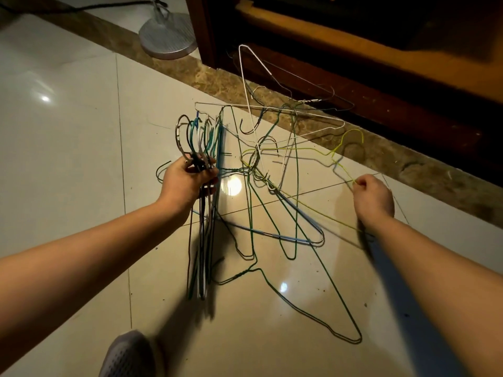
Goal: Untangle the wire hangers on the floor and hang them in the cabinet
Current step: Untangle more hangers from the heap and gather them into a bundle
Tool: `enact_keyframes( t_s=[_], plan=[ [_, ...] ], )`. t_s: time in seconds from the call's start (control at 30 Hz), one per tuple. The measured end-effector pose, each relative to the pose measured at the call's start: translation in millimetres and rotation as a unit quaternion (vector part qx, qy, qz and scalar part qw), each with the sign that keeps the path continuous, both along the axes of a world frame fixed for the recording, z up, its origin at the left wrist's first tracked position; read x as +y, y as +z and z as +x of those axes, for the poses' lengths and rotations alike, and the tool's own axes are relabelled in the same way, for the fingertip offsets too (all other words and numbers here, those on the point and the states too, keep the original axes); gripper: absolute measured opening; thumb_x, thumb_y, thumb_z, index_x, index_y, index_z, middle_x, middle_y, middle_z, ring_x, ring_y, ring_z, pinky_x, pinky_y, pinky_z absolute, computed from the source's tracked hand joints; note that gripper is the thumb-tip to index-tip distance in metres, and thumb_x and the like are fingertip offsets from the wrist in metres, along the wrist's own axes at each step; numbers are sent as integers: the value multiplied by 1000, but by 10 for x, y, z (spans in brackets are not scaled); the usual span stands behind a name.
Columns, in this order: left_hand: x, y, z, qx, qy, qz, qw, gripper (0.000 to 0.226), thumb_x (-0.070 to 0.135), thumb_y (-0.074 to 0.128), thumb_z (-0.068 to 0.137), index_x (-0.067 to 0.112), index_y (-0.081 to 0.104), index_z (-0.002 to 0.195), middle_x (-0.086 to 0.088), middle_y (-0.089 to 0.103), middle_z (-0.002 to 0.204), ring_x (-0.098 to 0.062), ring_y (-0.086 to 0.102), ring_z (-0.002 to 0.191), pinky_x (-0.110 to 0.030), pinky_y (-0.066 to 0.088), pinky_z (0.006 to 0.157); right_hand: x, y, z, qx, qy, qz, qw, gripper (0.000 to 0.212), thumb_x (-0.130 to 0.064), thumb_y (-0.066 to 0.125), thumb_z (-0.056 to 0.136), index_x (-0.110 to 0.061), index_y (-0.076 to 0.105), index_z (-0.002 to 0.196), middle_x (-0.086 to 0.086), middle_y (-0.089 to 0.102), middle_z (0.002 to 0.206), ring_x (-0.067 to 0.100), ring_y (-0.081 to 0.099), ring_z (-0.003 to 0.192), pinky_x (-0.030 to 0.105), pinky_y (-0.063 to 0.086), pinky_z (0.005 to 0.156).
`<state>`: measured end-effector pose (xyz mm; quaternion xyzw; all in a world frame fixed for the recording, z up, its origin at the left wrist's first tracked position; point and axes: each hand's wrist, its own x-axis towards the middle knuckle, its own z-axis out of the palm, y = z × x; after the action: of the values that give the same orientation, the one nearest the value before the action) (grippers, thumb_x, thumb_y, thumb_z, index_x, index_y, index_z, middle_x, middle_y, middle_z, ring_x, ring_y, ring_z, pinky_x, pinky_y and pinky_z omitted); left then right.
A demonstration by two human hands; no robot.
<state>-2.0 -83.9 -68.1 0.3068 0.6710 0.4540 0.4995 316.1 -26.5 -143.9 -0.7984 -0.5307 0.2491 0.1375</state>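
Wire hangers on floor (pixel 68 137), partly sorted.
Left grip (pixel 187 180) clamped on hanger bundle (pixel 202 229), 9 o'clock of tangle (pixel 255 161); right grip (pixel 373 198) pinching yellow hanger (pixel 299 149), 3 o'clock.

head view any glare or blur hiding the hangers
Head view: lamp glare on the glossy floor beside the left hand washes out wires; the hanger bundle it grips and the yellow hanger near the right hand smear with motion; the cabinet is dim.

Hanger tangle (pixel 255 159): on floor (pixel 68 131). Cabinet (pixel 381 110) behind the tangle, stand base (pixel 167 36) behind-left of it. Hanger bundle (pixel 202 240) just left of the tangle.
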Motion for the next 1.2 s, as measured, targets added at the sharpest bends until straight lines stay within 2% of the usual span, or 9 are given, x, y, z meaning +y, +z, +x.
enact_keyframes(
  t_s=[0.17, 0.33, 0.47, 0.57, 0.77, 0.97, 1.07, 1.2],
  plan=[
    [-4, -28, 6, 4, 7, -8, 1000, 18, 2, 56, 88, 19, 59, 92, -1, 64, 91, -18, 63, 85, -30, 52, 69, -90, 82, 75, 41, -26, 37, 998, 19, -18, 47, 95, -10, 62, 103, 13, 62, 106, 23, 47, 86, 27, 34, 73],
    [-24, 31, 76, -8, 2, 6, 1000, 20, 1, 54, 89, 20, 59, 91, -1, 63, 91, -19, 62, 83, -30, 52, 68, -176, 242, 95, 52, -23, 82, 995, 16, -19, 49, 95, -11, 62, 96, 9, 60, 95, 25, 52, 86, 27, 34, 70],
    [-56, 132, 128, -25, -5, 28, 999, 18, 0, 56, 88, 18, 58, 91, -1, 62, 90, -18, 62, 81, -28, 53, 65, -164, 462, 116, 40, 10, 99, 994, 17, -17, 49, 94, -9, 63, 100, 11, 61, 104, 21, 48, 86, 27, 33, 71],
    [-73, 227, 155, -35, -4, 46, 998, 18, 0, 56, 87, 17, 57, 90, -1, 62, 87, -16, 62, 77, -23, 53, 59, -143, 697, 126, 31, 42, 119, 992, 17, -11, 50, 92, -4, 64, 100, 14, 61, 104, 25, 50, 90, 26, 30, 71],
    [-82, 416, 145, -37, 14, 76, 996, 18, 0, 54, 89, 18, 57, 91, -4, 61, 90, -19, 61, 81, -22, 53, 58, -109, 1172, 79, 5, 63, 161, 985, 21, -13, 52, 93, -4, 64, 107, 13, 62, 109, 28, 54, 101, 27, 35, 78],
    [-174, 557, 19, -59, 46, 123, 990, 16, -1, 54, 89, 15, 55, 91, -3, 59, 83, -15, 58, 71, -21, 53, 56, -70, 1383, -95, 14, 79, 182, 980, 21, -16, 50, 95, -9, 64, 108, 10, 62, 107, 19, 53, 94, 30, 41, 79],
    [-185, 573, -63, -74, 73, 131, 986, 15, -3, 52, 89, 9, 55, 98, -4, 58, 83, -15, 57, 71, -18, 53, 54, -53, 1490, -200, 17, 85, 185, 979, 22, -16, 49, 95, -8, 63, 110, 8, 61, 107, 16, 49, 92, 29, 40, 79],
    [-174, 598, -108, -57, 68, 139, 986, 17, 2, 51, 91, 18, 55, 93, -3, 59, 88, -15, 59, 76, -18, 54, 58, -31, 1628, -228, 20, 65, 187, 980, 21, -15, 49, 96, -7, 62, 109, 5, 58, 101, 15, 47, 90, 28, 35, 76]
  ],
)
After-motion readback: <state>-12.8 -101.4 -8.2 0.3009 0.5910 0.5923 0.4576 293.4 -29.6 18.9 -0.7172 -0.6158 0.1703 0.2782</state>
